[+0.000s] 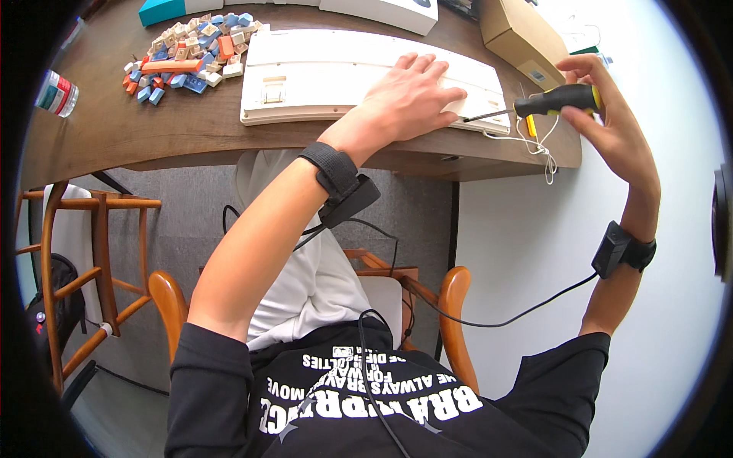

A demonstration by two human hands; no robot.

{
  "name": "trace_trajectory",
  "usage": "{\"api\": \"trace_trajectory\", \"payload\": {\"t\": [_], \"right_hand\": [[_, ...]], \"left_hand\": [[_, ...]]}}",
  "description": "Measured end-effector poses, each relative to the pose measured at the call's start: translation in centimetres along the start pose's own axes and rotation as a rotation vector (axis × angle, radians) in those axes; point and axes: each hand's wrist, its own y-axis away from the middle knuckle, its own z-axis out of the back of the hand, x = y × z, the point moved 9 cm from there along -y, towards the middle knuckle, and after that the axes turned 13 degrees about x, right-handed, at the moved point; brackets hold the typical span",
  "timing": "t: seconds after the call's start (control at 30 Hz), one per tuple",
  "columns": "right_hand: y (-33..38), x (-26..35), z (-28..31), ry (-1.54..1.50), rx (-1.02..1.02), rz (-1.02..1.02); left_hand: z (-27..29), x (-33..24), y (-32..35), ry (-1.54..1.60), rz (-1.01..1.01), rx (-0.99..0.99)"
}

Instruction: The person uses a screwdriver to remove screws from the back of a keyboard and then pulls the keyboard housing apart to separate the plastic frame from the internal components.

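Observation:
A white keyboard (321, 65) lies bottom side up on the brown table, a small rectangular recess near its left end. My left hand (405, 95) rests spread and flat on the keyboard's right half, pressing on it with nothing in its fingers. In my right hand (611, 133) is a screwdriver (561, 100) with a black and yellow handle, fingers curled round its butt end. Its shaft points left, and the tip meets the keyboard's near edge at the right, just beside my left thumb. Whether the tip sits in a screw is too small to tell.
A heap of blue, cream and orange keycaps (191, 57) lies left of the keyboard. A labelled bottle (57, 94) lies at the far left. Right of the keyboard are a cardboard box (523, 38), a thin white cord (544, 149) and a small yellow piece (531, 124), beside a white wall (672, 305).

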Motion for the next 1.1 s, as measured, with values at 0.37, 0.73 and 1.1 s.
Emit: {"api": "trace_trajectory", "payload": {"t": [0.37, 0.73, 1.1], "right_hand": [[0.4, -2.0, 0.0, 0.005, 0.094, -0.334], [0.5, -1.7, 0.2, 0.036, 0.044, -0.36], [0.3, 1.3, -0.8, -0.05, 0.088, 0.071]], "left_hand": [[-0.1, -0.2, -0.3, 0.014, 0.005, -0.013], [-0.4, 0.0, -0.3, 0.012, 0.016, 0.02], [-0.3, 0.2, 0.1, 0.003, 0.028, 0.009]]}}
